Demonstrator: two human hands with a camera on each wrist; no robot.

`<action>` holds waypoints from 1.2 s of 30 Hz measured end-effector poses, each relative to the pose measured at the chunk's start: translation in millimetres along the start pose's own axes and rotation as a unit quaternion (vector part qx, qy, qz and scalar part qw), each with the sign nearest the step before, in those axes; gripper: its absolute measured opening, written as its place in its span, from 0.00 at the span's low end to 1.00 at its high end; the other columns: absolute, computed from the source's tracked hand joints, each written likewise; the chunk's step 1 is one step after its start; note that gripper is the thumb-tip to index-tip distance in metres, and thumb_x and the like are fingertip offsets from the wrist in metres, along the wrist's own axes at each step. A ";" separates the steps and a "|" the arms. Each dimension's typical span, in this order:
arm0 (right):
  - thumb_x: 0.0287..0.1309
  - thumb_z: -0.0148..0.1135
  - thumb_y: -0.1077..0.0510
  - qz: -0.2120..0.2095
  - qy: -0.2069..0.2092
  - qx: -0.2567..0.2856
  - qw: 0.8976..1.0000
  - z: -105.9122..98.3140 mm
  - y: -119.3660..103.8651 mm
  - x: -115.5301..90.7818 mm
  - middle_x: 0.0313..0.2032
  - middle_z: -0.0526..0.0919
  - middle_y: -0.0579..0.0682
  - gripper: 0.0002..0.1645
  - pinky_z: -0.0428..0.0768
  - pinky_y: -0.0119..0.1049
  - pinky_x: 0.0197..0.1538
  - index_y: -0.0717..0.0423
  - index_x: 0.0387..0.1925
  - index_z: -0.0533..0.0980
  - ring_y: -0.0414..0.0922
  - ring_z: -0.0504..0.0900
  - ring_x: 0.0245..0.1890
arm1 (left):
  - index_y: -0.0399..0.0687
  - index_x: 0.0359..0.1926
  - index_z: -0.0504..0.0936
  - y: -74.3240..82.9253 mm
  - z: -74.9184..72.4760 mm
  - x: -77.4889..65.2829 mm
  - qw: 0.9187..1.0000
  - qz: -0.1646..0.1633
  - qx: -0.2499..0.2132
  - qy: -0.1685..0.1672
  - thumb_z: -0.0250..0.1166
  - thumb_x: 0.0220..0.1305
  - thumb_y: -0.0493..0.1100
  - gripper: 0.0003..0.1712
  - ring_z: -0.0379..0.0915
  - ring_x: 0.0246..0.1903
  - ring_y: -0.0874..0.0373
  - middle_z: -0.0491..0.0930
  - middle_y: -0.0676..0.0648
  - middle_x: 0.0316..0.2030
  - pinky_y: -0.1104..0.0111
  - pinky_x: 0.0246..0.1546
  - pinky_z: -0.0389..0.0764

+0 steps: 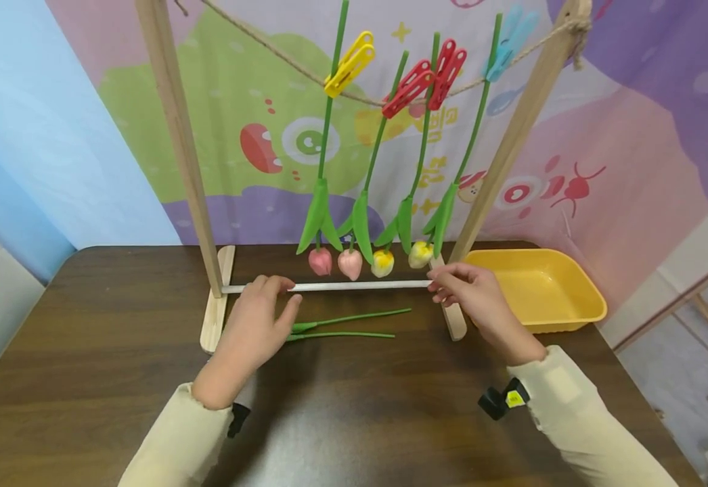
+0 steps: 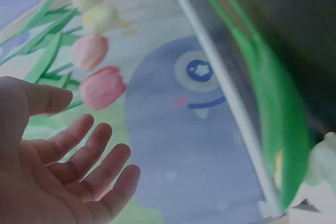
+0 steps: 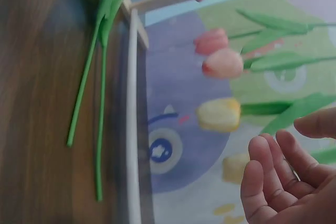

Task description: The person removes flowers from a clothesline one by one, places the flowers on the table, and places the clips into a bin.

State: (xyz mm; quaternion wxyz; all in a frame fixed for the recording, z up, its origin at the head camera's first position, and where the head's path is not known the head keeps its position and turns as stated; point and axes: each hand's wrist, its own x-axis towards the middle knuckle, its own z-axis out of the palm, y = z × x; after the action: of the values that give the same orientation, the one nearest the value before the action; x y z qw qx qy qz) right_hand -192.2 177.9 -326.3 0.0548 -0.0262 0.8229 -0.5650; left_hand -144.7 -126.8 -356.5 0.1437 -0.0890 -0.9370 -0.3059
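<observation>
Several artificial tulips hang head down from a twine line (image 1: 281,57). Clothespins hold their stems: a yellow clothespin (image 1: 350,64), two red clothespins (image 1: 448,76) and a light blue clothespin (image 1: 506,47). A dark pink tulip (image 1: 320,262) hangs closest to my left hand (image 1: 253,328), whose loosely bent fingers hold nothing. My right hand (image 1: 472,291) is beside a yellow-white tulip (image 1: 421,255); its fingers curve loosely around nothing in the right wrist view. Two more tulips (image 3: 107,19) lie on the table, their heads hidden behind my left hand in the head view.
The twine spans two wooden posts (image 1: 177,115) on flat feet (image 1: 212,325), joined low down by a white rod (image 1: 354,285). A yellow plastic basin (image 1: 594,311) stands at the right of the brown table (image 1: 354,419). Behind hangs a cartoon-printed cloth (image 1: 226,81).
</observation>
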 end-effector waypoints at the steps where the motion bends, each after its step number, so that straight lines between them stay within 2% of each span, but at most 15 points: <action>1: 0.62 0.56 0.55 -0.001 -0.002 0.007 1.000 1.3 -3.0 -0.9 0.24 0.82 0.39 0.17 0.80 0.32 0.34 0.67 0.42 0.77 0.36 0.81 0.24 | 0.35 0.44 0.77 0.7 -3.7 1.1 1.000 -0.002 -0.010 0.004 0.60 0.62 0.42 0.14 0.72 0.41 0.43 0.77 0.38 0.38 0.54 0.43 0.72; 8: 0.60 0.60 0.54 -0.013 -0.018 0.033 0.999 9.3 -21.2 -3.6 0.25 0.82 0.39 0.11 0.80 0.32 0.35 0.60 0.35 0.77 0.37 0.82 0.26 | 0.35 0.45 0.76 6.7 -16.8 4.4 0.998 -0.013 -0.062 0.020 0.57 0.64 0.41 0.13 0.71 0.45 0.44 0.76 0.38 0.42 0.54 0.46 0.72; 13: 0.60 0.60 0.54 -0.035 -0.028 0.049 0.998 12.0 -32.6 -5.7 0.26 0.84 0.38 0.16 0.80 0.31 0.36 0.65 0.39 0.76 0.38 0.83 0.29 | 0.37 0.46 0.76 11.0 -20.7 6.0 0.994 -0.023 -0.102 0.036 0.57 0.64 0.41 0.13 0.72 0.45 0.47 0.76 0.39 0.42 0.57 0.43 0.73; 17: 0.61 0.59 0.56 -0.054 -0.026 0.061 0.996 13.7 -43.0 -8.5 0.27 0.84 0.38 0.18 0.81 0.33 0.38 0.69 0.42 0.75 0.40 0.84 0.30 | 0.39 0.47 0.74 15.4 -24.6 7.3 0.988 -0.037 -0.146 0.042 0.56 0.66 0.43 0.14 0.74 0.45 0.51 0.75 0.42 0.44 0.59 0.42 0.75; 24: 0.60 0.60 0.52 -0.069 -0.018 0.047 0.996 15.8 -64.6 -8.6 0.29 0.83 0.38 0.21 0.81 0.35 0.40 0.65 0.46 0.75 0.42 0.84 0.33 | 0.41 0.50 0.72 23.5 -30.9 11.8 0.977 -0.059 -0.193 0.065 0.56 0.66 0.43 0.15 0.74 0.41 0.54 0.74 0.44 0.45 0.66 0.40 0.74; 29: 0.60 0.60 0.51 -0.086 -0.020 0.030 0.996 18.3 -79.7 -6.0 0.33 0.83 0.43 0.18 0.81 0.35 0.40 0.59 0.46 0.76 0.43 0.83 0.34 | 0.39 0.50 0.72 28.0 -35.5 18.8 0.969 -0.054 -0.223 0.089 0.56 0.65 0.41 0.15 0.73 0.41 0.55 0.75 0.43 0.45 0.71 0.41 0.71; 36: 0.61 0.58 0.57 -0.133 -0.016 0.058 0.989 16.1 -107.8 1.2 0.32 0.83 0.41 0.18 0.81 0.33 0.40 0.67 0.48 0.74 0.38 0.83 0.34 | 0.37 0.48 0.72 36.5 -46.4 32.6 0.958 -0.042 -0.260 0.114 0.56 0.65 0.39 0.13 0.74 0.41 0.54 0.77 0.42 0.44 0.75 0.41 0.71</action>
State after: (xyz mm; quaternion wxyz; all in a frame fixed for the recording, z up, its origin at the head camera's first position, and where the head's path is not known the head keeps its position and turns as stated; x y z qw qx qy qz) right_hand -193.5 123.9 -231.6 -0.0065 -0.1416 0.7766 -0.6139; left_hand -156.1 -122.9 -290.2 0.2086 -0.0480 -0.8052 -0.5530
